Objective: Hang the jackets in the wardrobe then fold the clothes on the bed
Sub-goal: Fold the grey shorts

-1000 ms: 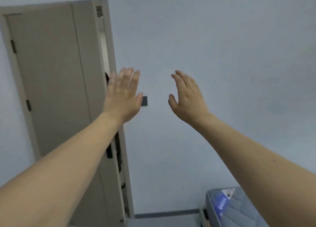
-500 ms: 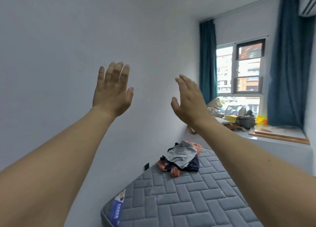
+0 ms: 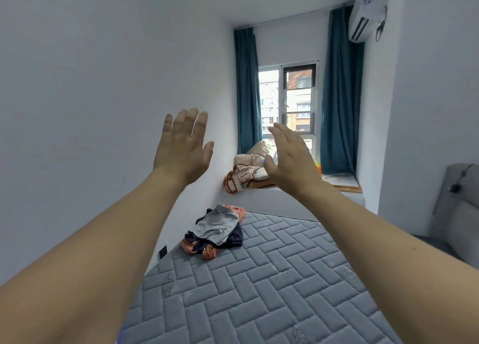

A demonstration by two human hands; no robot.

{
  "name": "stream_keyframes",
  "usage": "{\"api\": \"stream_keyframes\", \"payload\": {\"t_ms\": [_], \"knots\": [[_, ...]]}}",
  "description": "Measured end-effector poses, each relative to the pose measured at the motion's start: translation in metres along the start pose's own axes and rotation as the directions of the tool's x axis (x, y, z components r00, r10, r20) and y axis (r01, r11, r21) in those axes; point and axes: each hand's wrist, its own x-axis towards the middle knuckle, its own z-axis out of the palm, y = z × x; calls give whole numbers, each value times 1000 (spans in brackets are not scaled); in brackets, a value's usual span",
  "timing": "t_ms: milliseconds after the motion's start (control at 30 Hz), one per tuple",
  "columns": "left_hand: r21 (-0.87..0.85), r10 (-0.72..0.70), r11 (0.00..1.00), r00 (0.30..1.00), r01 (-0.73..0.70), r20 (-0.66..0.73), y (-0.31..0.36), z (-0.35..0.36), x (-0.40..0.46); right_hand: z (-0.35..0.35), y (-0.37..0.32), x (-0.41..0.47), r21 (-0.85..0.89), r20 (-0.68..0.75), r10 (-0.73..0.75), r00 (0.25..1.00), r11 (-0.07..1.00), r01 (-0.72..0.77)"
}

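Observation:
A small pile of clothes (image 3: pixel 217 232), grey on top with dark blue and orange pieces under it, lies on the far left part of the grey quilted mattress (image 3: pixel 272 286), close to the white wall. My left hand (image 3: pixel 182 146) and my right hand (image 3: pixel 291 159) are both raised in front of me, palms forward, fingers spread, holding nothing. They hover well above the bed and short of the pile. No wardrobe or jacket is in view.
A window ledge (image 3: pixel 344 185) beyond the bed carries bags and cushions (image 3: pixel 246 172). Teal curtains (image 3: pixel 246 89) frame the window. A grey padded headboard (image 3: pixel 458 206) stands at the right. An air conditioner (image 3: pixel 365 14) hangs high on the right wall.
My view has swung right from a door and bare wall to the bed and window. Both hands stay raised and empty, now lower in the frame.

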Motion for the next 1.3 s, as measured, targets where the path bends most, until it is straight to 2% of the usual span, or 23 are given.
{"api": "stream_keyframes", "payload": {"t_ms": [200, 300, 500, 667, 867, 1033, 1133, 1300], "knots": [[-41, -23, 999, 998, 25, 60, 9, 61, 9, 52, 36, 11, 50, 51, 14, 999, 999, -16], [-26, -26, 999, 989, 30, 142, 1, 96, 8, 93, 45, 16, 93, 132, 10, 991, 995, -22], [20, -50, 999, 958, 46, 284, -44, 184, 5, 196, 51, 37, 152, 251, 26, 968, 986, -67], [25, -31, 999, 918, 23, 396, -96, 289, 8, 309, 52, 50, 161, 349, 92, 933, 974, -156], [-43, 67, 998, 834, -53, 548, -157, 435, 24, 436, 57, 61, 119, 467, 249, 848, 933, -340], [-144, 89, 990, 790, -1, 606, -176, 533, 45, 518, 86, 68, 27, 526, 384, 759, 884, -466], [-150, 115, 988, 766, -25, 632, -189, 592, 34, 581, 98, 68, 24, 562, 427, 709, 848, -529], [-140, 132, 989, 666, -41, 734, -231, 709, 3, 714, 96, 57, 42, 654, 468, 594, 762, -646]]}}
